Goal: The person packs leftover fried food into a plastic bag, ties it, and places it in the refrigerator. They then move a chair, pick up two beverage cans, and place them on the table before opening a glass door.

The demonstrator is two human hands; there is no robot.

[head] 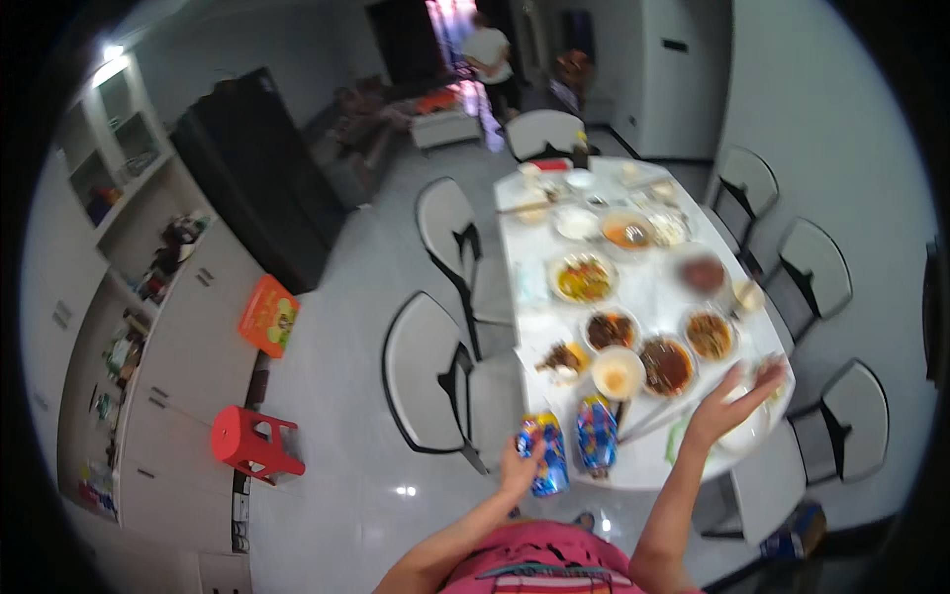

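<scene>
My left hand (519,469) is wrapped around a blue drink can (548,457), just off the near left edge of the white table (623,475). A second blue can (597,438) is on the table right beside it. Over the near right corner reaches my right hand (731,408), fingers spread and slightly blurred. Under and beside it are a white plate (746,434) and something green (677,439). A cream bowl (619,373) sits behind the second can, with chopsticks (647,423) lying to its right. Near the bowl is a dish of dark red sauce (666,365).
More dishes, such as a plate of yellow-green food (583,279) and a soup bowl (627,229), cover the table's middle. White chairs (423,371) line both sides. A red stool (256,444) and an orange box (269,315) stand left by cabinets. A person (488,56) stands far back.
</scene>
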